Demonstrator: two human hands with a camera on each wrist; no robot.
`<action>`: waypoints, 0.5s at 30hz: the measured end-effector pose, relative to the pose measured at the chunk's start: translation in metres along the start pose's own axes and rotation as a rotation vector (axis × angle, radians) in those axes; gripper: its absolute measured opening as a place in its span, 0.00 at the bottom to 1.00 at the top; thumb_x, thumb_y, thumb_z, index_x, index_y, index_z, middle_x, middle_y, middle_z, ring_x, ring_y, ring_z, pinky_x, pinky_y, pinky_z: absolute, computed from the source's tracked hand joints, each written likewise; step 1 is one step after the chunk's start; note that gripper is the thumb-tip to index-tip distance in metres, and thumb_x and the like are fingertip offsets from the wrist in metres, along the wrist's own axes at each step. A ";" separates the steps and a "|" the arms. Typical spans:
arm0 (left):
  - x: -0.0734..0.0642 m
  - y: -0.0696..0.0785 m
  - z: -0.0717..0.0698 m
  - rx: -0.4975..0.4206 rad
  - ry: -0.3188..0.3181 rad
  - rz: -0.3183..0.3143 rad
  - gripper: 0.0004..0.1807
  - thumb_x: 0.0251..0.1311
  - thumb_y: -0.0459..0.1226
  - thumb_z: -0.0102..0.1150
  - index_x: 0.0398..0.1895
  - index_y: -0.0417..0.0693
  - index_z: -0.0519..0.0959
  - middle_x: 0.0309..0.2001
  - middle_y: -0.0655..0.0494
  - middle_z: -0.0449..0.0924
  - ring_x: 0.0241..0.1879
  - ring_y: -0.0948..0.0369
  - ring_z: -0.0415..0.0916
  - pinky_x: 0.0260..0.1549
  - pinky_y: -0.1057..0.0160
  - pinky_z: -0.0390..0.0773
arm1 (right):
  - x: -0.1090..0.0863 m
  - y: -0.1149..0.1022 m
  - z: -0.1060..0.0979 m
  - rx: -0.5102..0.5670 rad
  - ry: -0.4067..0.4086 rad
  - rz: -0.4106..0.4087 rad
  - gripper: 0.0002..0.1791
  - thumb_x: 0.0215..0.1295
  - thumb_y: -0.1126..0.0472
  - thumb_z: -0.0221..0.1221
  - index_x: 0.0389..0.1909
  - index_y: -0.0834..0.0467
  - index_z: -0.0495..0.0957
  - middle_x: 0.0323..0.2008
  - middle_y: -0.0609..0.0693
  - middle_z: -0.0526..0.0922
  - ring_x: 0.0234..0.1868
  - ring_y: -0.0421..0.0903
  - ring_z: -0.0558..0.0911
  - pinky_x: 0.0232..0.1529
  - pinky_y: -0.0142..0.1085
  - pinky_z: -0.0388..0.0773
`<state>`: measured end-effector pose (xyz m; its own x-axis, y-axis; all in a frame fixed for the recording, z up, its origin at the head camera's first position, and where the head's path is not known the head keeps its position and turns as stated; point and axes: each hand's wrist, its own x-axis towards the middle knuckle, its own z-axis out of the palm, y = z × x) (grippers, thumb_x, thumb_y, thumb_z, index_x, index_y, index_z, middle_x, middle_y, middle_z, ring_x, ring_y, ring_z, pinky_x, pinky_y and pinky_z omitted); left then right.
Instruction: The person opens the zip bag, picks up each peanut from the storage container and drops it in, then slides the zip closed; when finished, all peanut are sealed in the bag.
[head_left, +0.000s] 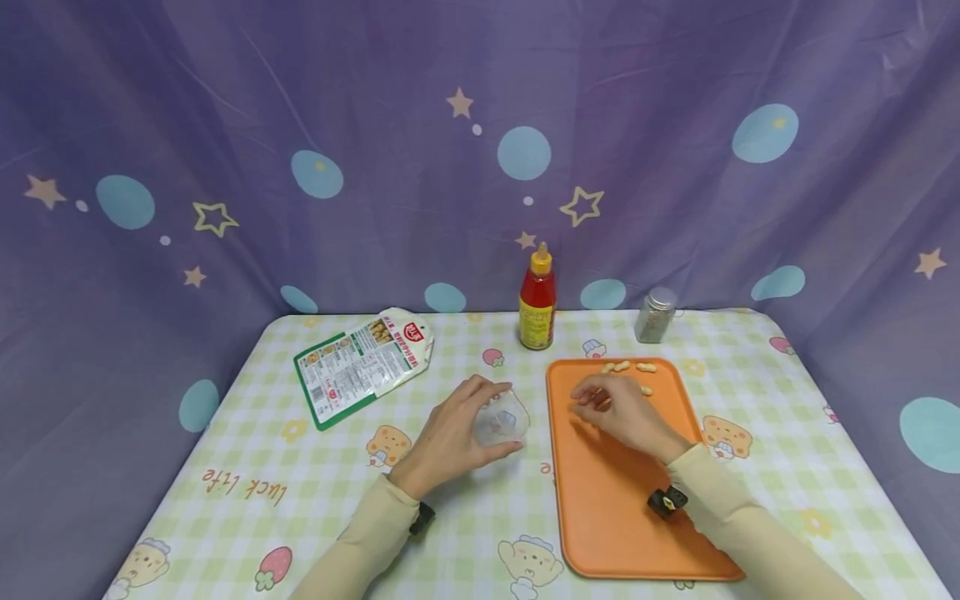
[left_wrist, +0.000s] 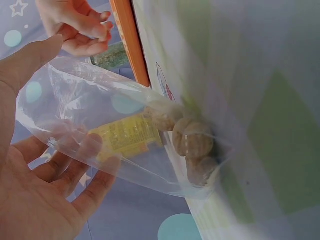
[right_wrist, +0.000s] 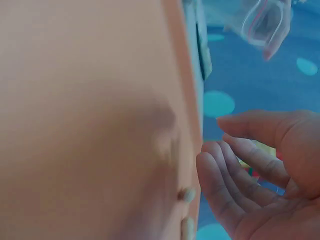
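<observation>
A clear plastic bag point(head_left: 498, 423) is held spread between the thumb and fingers of my left hand point(head_left: 448, 442), left of the tray. Several peanuts point(left_wrist: 192, 137) in their shells lie at the bag's bottom in the left wrist view. My right hand point(head_left: 618, 410) hovers over the upper part of the orange tray point(head_left: 600, 517). Its fingers are loosely bent, with a gap to the thumb, and nothing shows between them in the right wrist view. More unshelled peanuts point(head_left: 646, 367) lie near the tray's far edge, some partly hidden by this hand.
Behind the tray's left corner stands a red sauce bottle point(head_left: 537, 304) with a yellow cap. A small glass shaker jar point(head_left: 655, 317) stands behind its right side. At the back left lies a white and green food packet point(head_left: 363, 367). A purple curtain point(head_left: 405, 233) hangs behind the table.
</observation>
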<state>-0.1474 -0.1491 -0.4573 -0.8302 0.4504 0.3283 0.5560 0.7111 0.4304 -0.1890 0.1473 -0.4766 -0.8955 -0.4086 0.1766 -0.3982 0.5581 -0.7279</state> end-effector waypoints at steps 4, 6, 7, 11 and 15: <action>0.000 0.000 0.000 -0.004 -0.002 -0.004 0.43 0.51 0.58 0.79 0.69 0.55 0.75 0.57 0.57 0.79 0.52 0.64 0.76 0.53 0.60 0.83 | 0.000 0.014 -0.006 -0.046 0.047 0.040 0.08 0.62 0.67 0.71 0.42 0.60 0.87 0.36 0.49 0.89 0.35 0.41 0.85 0.39 0.32 0.83; 0.000 0.000 0.000 -0.008 0.006 0.000 0.43 0.51 0.57 0.79 0.69 0.53 0.76 0.56 0.56 0.80 0.52 0.63 0.76 0.52 0.60 0.83 | 0.001 0.018 -0.010 -0.066 0.069 0.068 0.08 0.63 0.66 0.71 0.42 0.60 0.87 0.35 0.50 0.89 0.35 0.41 0.85 0.38 0.32 0.82; 0.000 0.000 0.000 -0.009 0.009 0.002 0.43 0.51 0.57 0.79 0.69 0.53 0.76 0.56 0.56 0.80 0.51 0.62 0.76 0.52 0.59 0.83 | 0.002 0.020 -0.011 -0.075 0.077 0.083 0.07 0.63 0.66 0.71 0.41 0.60 0.87 0.35 0.50 0.89 0.34 0.41 0.85 0.37 0.31 0.81; 0.000 0.000 -0.001 -0.017 0.019 0.006 0.43 0.50 0.56 0.80 0.69 0.52 0.76 0.56 0.55 0.80 0.52 0.59 0.78 0.51 0.59 0.83 | 0.007 0.026 -0.015 -0.084 0.105 0.120 0.06 0.64 0.64 0.71 0.39 0.61 0.86 0.34 0.52 0.89 0.33 0.42 0.85 0.35 0.31 0.79; -0.001 0.000 0.000 -0.012 0.004 -0.013 0.43 0.50 0.57 0.80 0.69 0.55 0.75 0.56 0.59 0.79 0.53 0.60 0.78 0.52 0.60 0.83 | 0.013 0.031 -0.015 -0.084 0.101 0.133 0.06 0.64 0.64 0.70 0.40 0.60 0.86 0.34 0.53 0.90 0.34 0.43 0.85 0.35 0.31 0.80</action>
<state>-0.1470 -0.1496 -0.4572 -0.8375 0.4385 0.3262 0.5453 0.7103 0.4451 -0.2156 0.1703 -0.4866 -0.9552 -0.2546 0.1509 -0.2860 0.6626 -0.6922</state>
